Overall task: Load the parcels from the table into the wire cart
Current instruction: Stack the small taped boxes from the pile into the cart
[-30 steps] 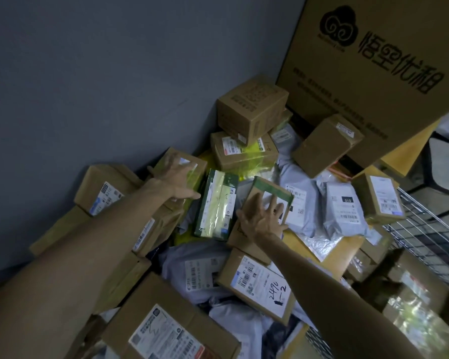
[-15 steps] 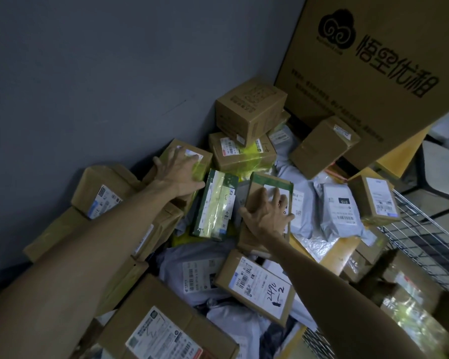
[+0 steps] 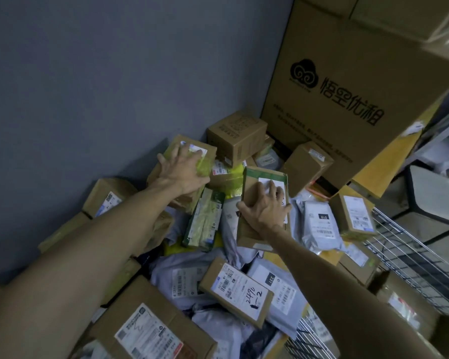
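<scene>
A heap of parcels covers the table [image 3: 274, 256] against the grey wall: brown boxes and grey mailer bags. My left hand [image 3: 182, 170] lies spread over the top of a brown box with yellow-green tape [image 3: 210, 151] and holds it by its edges, raised above the heap. My right hand [image 3: 266, 207] grips a flat brown box with a green tape strip [image 3: 266, 174], thumb on its left edge and fingers across its label; the box is tilted up. The wire cart [image 3: 414, 256] stands at the right with several brown parcels [image 3: 402, 305] inside.
A very large printed carton [image 3: 347, 81] leans at the back right. A green-and-white flat pack [image 3: 204, 224] lies between my hands. A labelled box marked 2490-2 [image 3: 237, 290] and a big box [image 3: 151, 330] lie near me. A chair [image 3: 436, 193] stands beyond the cart.
Both hands have taken hold of their boxes. The left box has come up off the heap and the right box has tilted up.
</scene>
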